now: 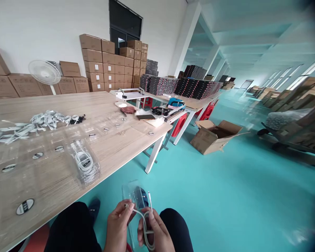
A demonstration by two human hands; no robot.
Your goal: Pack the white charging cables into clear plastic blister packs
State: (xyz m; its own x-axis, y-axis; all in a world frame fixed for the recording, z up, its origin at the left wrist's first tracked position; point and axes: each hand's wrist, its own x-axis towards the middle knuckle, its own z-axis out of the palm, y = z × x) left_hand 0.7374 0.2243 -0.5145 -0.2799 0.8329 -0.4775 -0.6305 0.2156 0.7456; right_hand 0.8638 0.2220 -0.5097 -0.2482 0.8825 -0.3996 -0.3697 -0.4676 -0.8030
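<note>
Cable (145,225) in R hand (159,229); lbls (25,206) blurry.

A factory-like packing workshop: brown cardboard cartons (93,56) piled against the far-left white wall (55,24), flat black boxes (185,86) stacked farther right, a long wood-topped worktable (68,102) near left, glossy turquoise flooring (225,196).

I am sitting beside a wooden table (94,105), and behind this table a white wall (55,21) is rising, with a dark window (126,19) in it. A white fan (44,71) and stacked cartons (93,56) are standing between the table and the wall. To the right of the table, a turquoise floor (225,189) is shining, and bright windows (308,75) are glowing far beyond the table.
</note>
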